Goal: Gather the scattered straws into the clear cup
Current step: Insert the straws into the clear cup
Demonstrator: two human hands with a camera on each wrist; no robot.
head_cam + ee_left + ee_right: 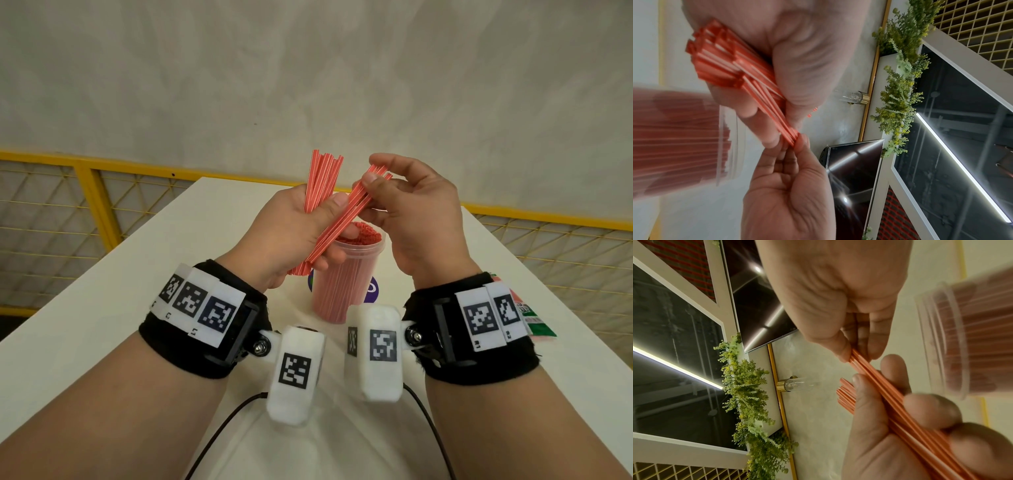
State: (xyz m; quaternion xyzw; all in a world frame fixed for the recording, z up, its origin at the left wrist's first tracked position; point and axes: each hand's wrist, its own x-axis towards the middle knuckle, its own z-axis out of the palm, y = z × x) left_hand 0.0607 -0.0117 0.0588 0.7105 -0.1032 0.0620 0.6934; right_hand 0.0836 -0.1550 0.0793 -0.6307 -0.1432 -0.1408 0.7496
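Both hands meet at centre frame in the head view: the left hand (291, 226) grips a bundle of red straws (322, 181), the right hand (411, 212) pinches a few straws' upper ends, above the clear cup (346, 274) packed with straws. Left wrist view: cup (729, 138) blurred at left. Right wrist view: cup (941, 337) upper right.

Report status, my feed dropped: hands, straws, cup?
Left hand grips straws. Right hand pinches a few. Cup nearly full, directly below. Nothing blocking.
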